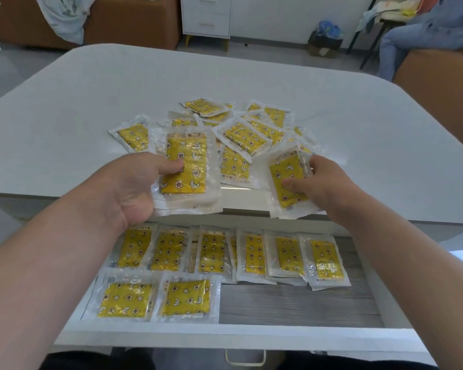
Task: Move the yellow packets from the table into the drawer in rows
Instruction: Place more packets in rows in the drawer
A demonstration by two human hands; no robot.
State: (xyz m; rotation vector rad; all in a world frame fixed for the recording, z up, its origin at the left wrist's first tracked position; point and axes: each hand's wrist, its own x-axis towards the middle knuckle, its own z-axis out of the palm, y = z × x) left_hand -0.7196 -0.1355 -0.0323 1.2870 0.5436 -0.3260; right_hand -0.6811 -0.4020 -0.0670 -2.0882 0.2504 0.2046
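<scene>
my left hand (pixel 142 182) was closed on a small stack of yellow packets (pixel 185 169), thumb on top at the stack's 9 o'clock edge, and my right hand (pixel 314 182) pinched another stack (pixel 286 182) with the thumb pressed on its face; both stacks hung over the near lip of the bench (pixel 64 116), just above the open drawer (pixel 300 303). the loose pile (pixel 241 134) lay on the bench at 12 o'clock from my hands, well overlapped. in the drawer a back row (pixel 225 252) ran left to right and a front row (pixel 155 297) had two packets at its 9 o'clock end, with bare bottom toward 3 o'clock. the wrappers looked slick and crinkly, so i judged the main risk was a stack fanning out and a packet sliding free as i lowered it, since each thumb held only one edge. a dropped packet could land across the back row and knock it askew. some back-row packets already overlapped unevenly, so setting a stack down carelessly could shift its neighbours. my forearms also passed close over the rows and might have dragged a wrapper.
</scene>
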